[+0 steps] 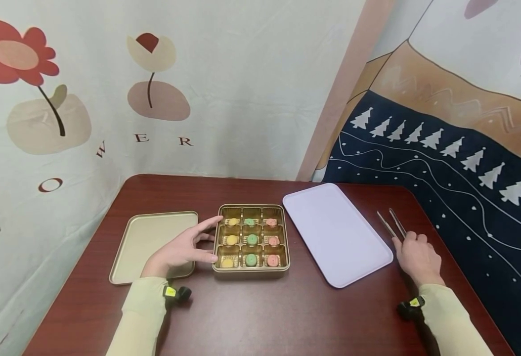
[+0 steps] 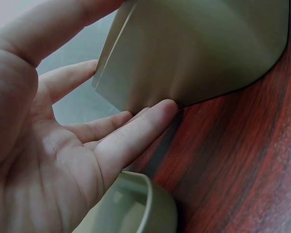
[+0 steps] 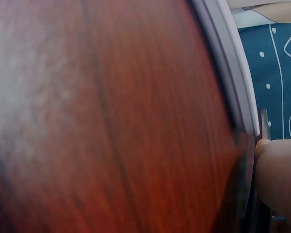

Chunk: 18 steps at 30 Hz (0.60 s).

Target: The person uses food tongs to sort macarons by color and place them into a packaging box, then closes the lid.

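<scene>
A gold box point(image 1: 251, 269) holds small round macaron-like pieces in yellow point(image 1: 232, 240), green point(image 1: 252, 240) and pink point(image 1: 273, 241), one colour to each column of its divided insert. My left hand point(image 1: 182, 251) touches the box's left side, thumb and index finger spread towards its two left corners. The left wrist view shows the other fingers point(image 2: 136, 131) low against the wall of the box. At the table's right, my right hand point(image 1: 418, 257) grips the rear end of metal tongs point(image 1: 397, 222), whose tips point away and stand apart. Only part of this hand shows in the right wrist view.
Partly under my left forearm lies a gold lid point(image 1: 153, 232), left of the box. A white tray point(image 1: 338, 232) sits at an angle between the box and the tongs. All stand on a dark red wooden table point(image 1: 296, 316), with printed cloth hanging behind and at right.
</scene>
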Each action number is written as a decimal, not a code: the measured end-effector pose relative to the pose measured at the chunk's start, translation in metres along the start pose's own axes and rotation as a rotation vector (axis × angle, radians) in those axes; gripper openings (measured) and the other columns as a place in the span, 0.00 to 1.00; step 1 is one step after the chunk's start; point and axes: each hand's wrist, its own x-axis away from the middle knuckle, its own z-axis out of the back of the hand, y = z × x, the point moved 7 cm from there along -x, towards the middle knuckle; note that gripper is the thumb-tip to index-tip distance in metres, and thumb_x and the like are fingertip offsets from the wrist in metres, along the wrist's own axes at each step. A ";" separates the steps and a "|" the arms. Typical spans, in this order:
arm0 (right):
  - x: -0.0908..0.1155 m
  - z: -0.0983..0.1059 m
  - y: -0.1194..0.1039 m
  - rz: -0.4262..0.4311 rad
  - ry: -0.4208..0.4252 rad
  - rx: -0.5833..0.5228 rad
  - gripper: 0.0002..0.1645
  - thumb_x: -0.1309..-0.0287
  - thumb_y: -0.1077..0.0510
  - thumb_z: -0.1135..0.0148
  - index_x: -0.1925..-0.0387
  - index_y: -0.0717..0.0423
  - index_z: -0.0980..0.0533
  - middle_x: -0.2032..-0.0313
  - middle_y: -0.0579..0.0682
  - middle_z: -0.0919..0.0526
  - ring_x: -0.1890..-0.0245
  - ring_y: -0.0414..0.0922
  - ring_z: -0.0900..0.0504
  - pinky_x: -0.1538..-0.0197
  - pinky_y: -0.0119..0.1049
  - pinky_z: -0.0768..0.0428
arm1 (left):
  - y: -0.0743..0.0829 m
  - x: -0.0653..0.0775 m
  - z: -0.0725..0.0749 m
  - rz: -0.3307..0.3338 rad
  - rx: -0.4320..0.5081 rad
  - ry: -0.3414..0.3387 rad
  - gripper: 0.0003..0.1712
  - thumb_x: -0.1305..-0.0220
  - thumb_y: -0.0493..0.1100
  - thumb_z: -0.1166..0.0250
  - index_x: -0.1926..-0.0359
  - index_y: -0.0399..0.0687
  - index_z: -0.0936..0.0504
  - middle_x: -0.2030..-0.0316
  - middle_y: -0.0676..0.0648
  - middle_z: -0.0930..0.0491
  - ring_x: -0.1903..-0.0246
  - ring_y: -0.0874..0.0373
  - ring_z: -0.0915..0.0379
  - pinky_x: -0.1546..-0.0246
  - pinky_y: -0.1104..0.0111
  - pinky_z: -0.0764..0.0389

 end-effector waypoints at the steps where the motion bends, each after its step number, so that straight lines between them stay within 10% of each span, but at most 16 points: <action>1: 0.000 -0.001 0.002 -0.008 -0.002 0.004 0.32 0.23 0.46 0.47 0.52 0.79 0.33 0.62 0.74 0.31 0.70 0.66 0.25 0.74 0.61 0.23 | 0.000 0.000 0.000 0.000 0.000 -0.001 0.60 0.42 0.36 0.21 0.16 0.47 0.47 0.26 0.33 0.38 0.37 0.36 0.29 0.38 0.53 0.23; 18: 0.002 -0.007 0.011 -0.060 -0.024 0.001 0.41 0.23 0.41 0.49 0.55 0.84 0.34 0.62 0.79 0.34 0.63 0.72 0.29 0.71 0.64 0.23 | -0.002 -0.001 0.000 0.001 0.007 -0.002 0.60 0.42 0.36 0.20 0.16 0.47 0.47 0.26 0.33 0.38 0.36 0.35 0.29 0.38 0.54 0.22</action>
